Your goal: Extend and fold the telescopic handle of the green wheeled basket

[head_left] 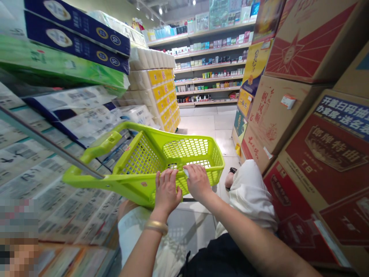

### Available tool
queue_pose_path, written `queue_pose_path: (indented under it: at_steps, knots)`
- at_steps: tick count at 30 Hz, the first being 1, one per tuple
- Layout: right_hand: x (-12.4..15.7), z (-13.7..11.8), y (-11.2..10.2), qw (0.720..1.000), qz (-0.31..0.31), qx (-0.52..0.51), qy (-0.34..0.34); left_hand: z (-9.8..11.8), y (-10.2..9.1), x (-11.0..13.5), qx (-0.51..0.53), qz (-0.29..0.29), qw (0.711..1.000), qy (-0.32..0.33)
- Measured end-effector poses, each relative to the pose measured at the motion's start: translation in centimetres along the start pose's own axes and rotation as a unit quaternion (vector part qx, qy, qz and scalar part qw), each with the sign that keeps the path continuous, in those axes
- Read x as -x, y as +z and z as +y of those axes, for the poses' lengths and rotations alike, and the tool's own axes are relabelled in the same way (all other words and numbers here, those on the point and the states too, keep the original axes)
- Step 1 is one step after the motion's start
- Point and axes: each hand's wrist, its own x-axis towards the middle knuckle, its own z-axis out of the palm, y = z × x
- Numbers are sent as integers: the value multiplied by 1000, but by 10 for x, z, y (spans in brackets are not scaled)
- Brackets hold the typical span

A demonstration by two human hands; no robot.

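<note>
Lime-green plastic shopping basket (184, 148) in a two-handed grip
Left hand (167, 192) and right hand (197, 181) clenched on near rim (135, 188) (white scrap (186, 173) under right fingers); toilet paper (152, 82) left of basket, cartons (288, 130) right.

Supermarket aisle: toilet-paper stacks (152, 88), cartons (325, 165), stocked shelves (210, 66), shopping basket (141, 161).

Lime-green shopping basket (141, 163) (lattice-patterned sides)

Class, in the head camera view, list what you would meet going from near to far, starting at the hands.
left hand → basket → floor tiles → shelves
</note>
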Motion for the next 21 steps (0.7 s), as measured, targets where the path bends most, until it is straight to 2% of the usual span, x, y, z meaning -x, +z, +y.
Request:
queue_pose_path:
  at_steps: [5, 7, 10, 16, 18, 21]
  knots:
    - [11, 44, -23, 999, 21, 16, 45, 2, 2, -1, 1, 6, 1000, -1]
    - [12, 51, -26, 997, 36, 24, 71, 5, 3, -1, 0, 9, 1000, -4]
    - [8, 37, -18, 996, 42, 21, 72, 6, 5, -3, -6, 14, 1000, -8]
    - [-7, -15, 9, 1000, 7, -14, 10, 2, 4, -3, -4, 2, 1000, 6]
    - [-7, -15, 9, 1000, -2, -15, -1, 1, 3, -2, -4, -1, 1000, 10]
    - [0, 7, -1, 1000, 4, -4, -7, 0, 2, -2, -3, 0, 1000, 6]
